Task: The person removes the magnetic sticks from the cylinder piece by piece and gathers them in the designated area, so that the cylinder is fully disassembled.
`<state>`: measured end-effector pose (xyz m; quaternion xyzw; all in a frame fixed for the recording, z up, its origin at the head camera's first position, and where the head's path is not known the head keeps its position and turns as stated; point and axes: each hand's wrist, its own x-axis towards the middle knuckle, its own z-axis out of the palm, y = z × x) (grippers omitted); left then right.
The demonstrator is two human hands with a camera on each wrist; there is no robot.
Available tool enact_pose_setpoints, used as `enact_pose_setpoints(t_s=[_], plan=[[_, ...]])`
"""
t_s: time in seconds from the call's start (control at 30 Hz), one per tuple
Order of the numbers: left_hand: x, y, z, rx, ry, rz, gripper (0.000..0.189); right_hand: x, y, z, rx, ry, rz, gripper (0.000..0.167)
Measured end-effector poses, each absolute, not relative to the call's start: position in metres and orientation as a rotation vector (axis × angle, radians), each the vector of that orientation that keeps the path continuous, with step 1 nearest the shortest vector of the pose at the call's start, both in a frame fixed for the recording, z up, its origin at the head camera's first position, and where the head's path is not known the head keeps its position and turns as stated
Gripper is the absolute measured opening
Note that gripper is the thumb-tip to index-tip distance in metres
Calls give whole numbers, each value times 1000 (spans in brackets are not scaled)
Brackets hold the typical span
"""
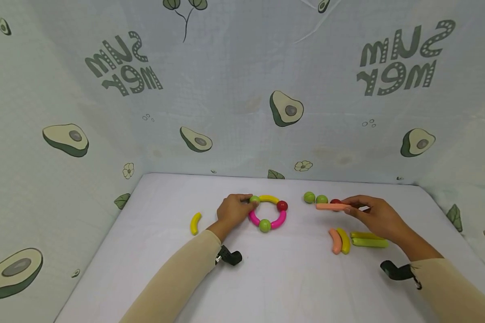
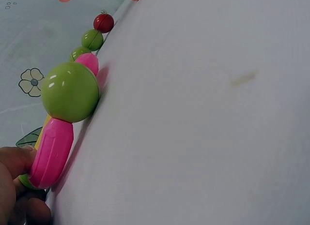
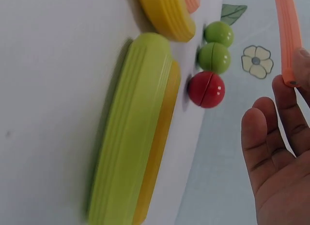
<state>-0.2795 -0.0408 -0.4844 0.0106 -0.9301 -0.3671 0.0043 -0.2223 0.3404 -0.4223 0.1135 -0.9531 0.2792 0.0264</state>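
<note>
My left hand (image 1: pixel 233 210) pinches the left side of a ring of toy pieces, at its upper-left green ball (image 1: pixel 254 199). Pink curved sticks (image 1: pixel 280 219), a yellow curved stick (image 1: pixel 269 198), a red ball (image 1: pixel 282 205) and a lower green ball (image 1: pixel 264 225) make up the rest of the ring. In the left wrist view, thumb and fingers lie at the end of a pink stick (image 2: pixel 52 152). Between thumb and fingertip my right hand (image 1: pixel 381 217) holds a straight orange stick (image 1: pixel 329 207) by one end, raised and overlapping a red ball (image 1: pixel 336 202).
Two loose green balls (image 1: pixel 309 197) lie left of that red ball. Nearer me are an orange curved stick (image 1: pixel 335 241), a yellow curved one (image 1: pixel 343 240), and straight green (image 1: pixel 369 242) and yellow (image 1: pixel 363 235) sticks. Another yellow curved stick (image 1: pixel 195 223) lies left. Patterned cloth (image 1: pixel 242 89) hangs behind.
</note>
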Motion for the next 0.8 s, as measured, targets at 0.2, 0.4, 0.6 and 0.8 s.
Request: enact_pose_setpoints(t_s=[0.2,0.4,0.6,0.8], plan=[[-280,-41,-485,37,-2910,-1150,37,-219,351,-425,332,-2954,838,36],[-278,-42,-485,30,-2900,-1168,38,-215,359,-431,310,-2947,826,36],[-278,-42,-486,13,-2886,-1170,37,-211,368,-437,288,-2964,834,38],[-278,-42,-486,11,-2885,-1164,37,-208,377,-440,249,-3003,807,43]])
